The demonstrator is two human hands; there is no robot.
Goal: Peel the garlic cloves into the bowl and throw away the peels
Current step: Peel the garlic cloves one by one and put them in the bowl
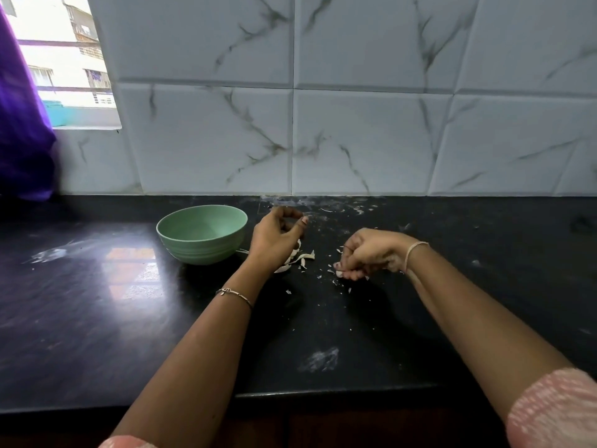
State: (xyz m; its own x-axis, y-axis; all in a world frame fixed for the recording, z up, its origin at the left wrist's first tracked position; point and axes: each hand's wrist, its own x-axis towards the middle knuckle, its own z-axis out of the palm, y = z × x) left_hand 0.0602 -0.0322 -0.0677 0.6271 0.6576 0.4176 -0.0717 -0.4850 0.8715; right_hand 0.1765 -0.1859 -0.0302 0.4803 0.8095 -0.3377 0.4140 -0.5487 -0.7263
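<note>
A light green bowl stands on the black counter; the part of its inside that I can see holds nothing. My left hand hovers just right of the bowl with fingers curled and thumb tip near the fingertips; what lies inside the curl is hidden. White garlic peels lie on the counter under and beside it. Further right, my right hand rests low on the counter, its fingertips pinching a small white garlic piece. Whether that piece is clove or skin I cannot tell.
Tiny peel flakes are scattered between and in front of the hands, with more crumbs near the marble-tiled wall. A window and a purple cloth are at the far left. The counter's front edge runs below my forearms.
</note>
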